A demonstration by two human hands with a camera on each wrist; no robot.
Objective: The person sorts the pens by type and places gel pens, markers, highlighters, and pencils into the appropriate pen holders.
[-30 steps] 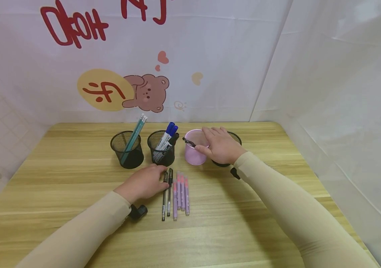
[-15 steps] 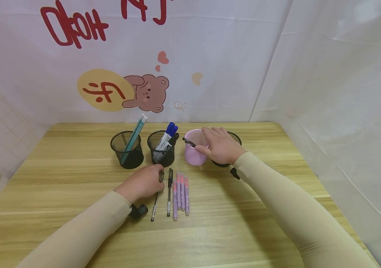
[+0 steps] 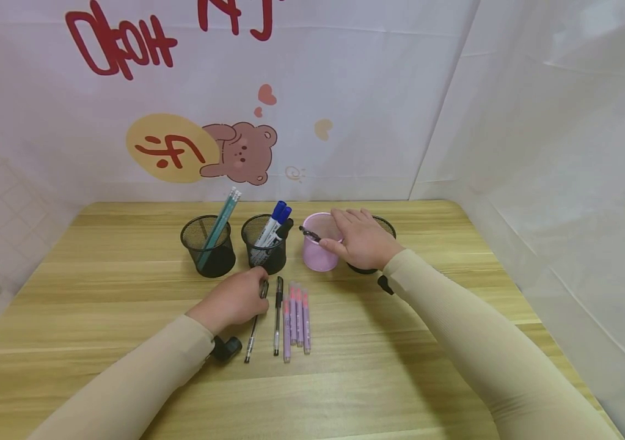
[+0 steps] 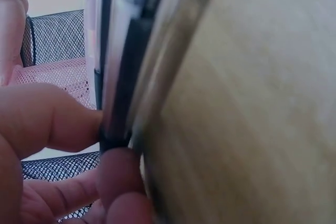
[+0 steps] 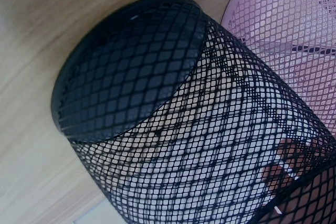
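My left hand (image 3: 235, 299) pinches a black-capped clear gel pen (image 3: 253, 339) near its cap, the pen slanting over the table; a blurred close-up of this pen (image 4: 123, 87) fills part of the left wrist view. Just right of it lies a second gel pen (image 3: 277, 321), beside several purple pens with pink upper ends (image 3: 299, 327). My right hand (image 3: 364, 238) rests over the right rim of a pink mesh pen holder (image 3: 320, 258), fingers extended. A dark pen (image 3: 310, 233) leans in that holder. Behind the hand is a black mesh holder (image 5: 131, 77), partly covered in the head view.
A black mesh holder (image 3: 219, 263) at the left has green pencils (image 3: 223, 217). Another black holder (image 3: 270, 261) contains blue- and black-capped markers (image 3: 272, 226). A white printed cloth (image 3: 356, 91) hangs behind the wooden table (image 3: 125, 293).
My left hand has taken the left gel pen and drawn it slightly left, away from the other gel pen, tilting it. The right hand has stayed in place.
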